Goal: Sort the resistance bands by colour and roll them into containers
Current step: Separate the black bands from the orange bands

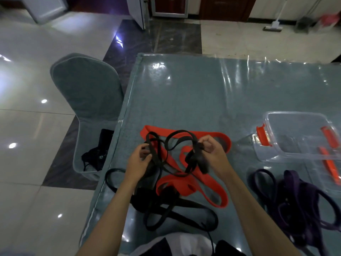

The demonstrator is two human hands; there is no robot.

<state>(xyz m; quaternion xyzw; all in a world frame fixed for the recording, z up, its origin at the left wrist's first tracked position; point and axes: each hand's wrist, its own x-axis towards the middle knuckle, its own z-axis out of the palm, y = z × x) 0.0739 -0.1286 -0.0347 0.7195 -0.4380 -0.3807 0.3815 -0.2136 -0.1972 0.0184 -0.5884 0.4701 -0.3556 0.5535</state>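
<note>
We take this for a dining or function room, in a home or perhaps a hall. We see a table [203, 93] under a blue-grey cloth and a clear plastic sheet, a chair [86, 93] in a matching fitted cover, and glossy pale floor tiles [27, 126] with a dark marble strip. Wooden doors [227, 8] and a flat mop [275, 21] line the far wall.

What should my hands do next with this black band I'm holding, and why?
Probably lift the black band clear of the red bands before rolling. Both the left hand and the right hand already have a grip on it, but its loops drape tangled across the red ones, and the clear container looks empty.
</note>
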